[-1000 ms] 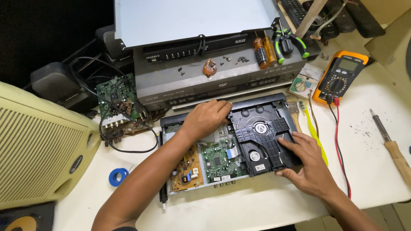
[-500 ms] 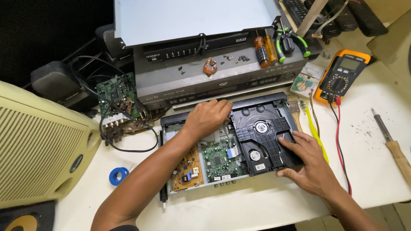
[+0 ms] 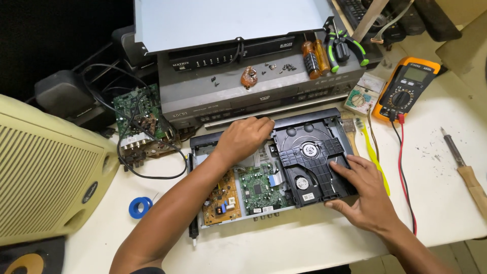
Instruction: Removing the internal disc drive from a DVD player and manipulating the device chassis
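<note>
An opened disc player chassis (image 3: 264, 213) lies on the white table, showing a green circuit board (image 3: 259, 189), an orange-brown power board (image 3: 221, 202) and a black disc drive tray (image 3: 310, 160). My left hand (image 3: 243, 138) rests on the chassis's back left part, fingers curled over the inside near the drive's edge. My right hand (image 3: 364, 194) lies flat on the drive's front right corner, fingers spread along its side. Neither hand holds a loose object.
A grey video deck (image 3: 253, 96) with screws, screwdrivers (image 3: 314, 56) and green-handled pliers (image 3: 345, 45) stands behind. An orange multimeter (image 3: 406, 89) with red lead is at right, a soldering iron (image 3: 464, 167) far right, a beige speaker (image 3: 45, 177) at left, blue tape roll (image 3: 139, 207).
The view has shifted only slightly. Both hands stay on the player; the right hand has slid a little along the drive's right edge.
</note>
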